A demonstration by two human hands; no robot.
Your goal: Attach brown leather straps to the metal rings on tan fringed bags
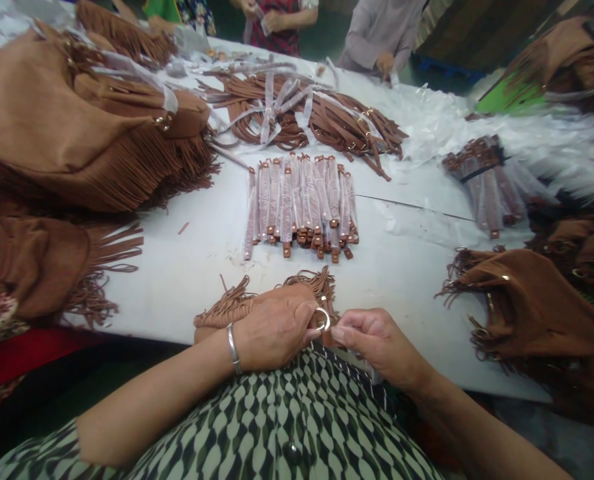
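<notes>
A brown fringed bag (221, 315) lies at the table's near edge, against my body. My left hand (279, 327) is closed over it, fingers and thumb beside a shiny metal ring (321, 320) at its right end. Close on the right, my right hand (377, 340) pinches by the ring, thumb against forefinger; a brown strap end seems to be there, partly hidden by the fingers. Straight ahead lies a row of brown straps (304, 193) wrapped in clear plastic, with metal studs at their ends.
Large brown fringed bags (77, 127) are heaped on the left, and another brown bag (541, 307) lies on the right. Behind the row are bundled long straps (347, 123) and crumpled plastic (441, 120). A banded strap bundle (491, 180) sits at right. Co-workers (281, 23) stand across the table.
</notes>
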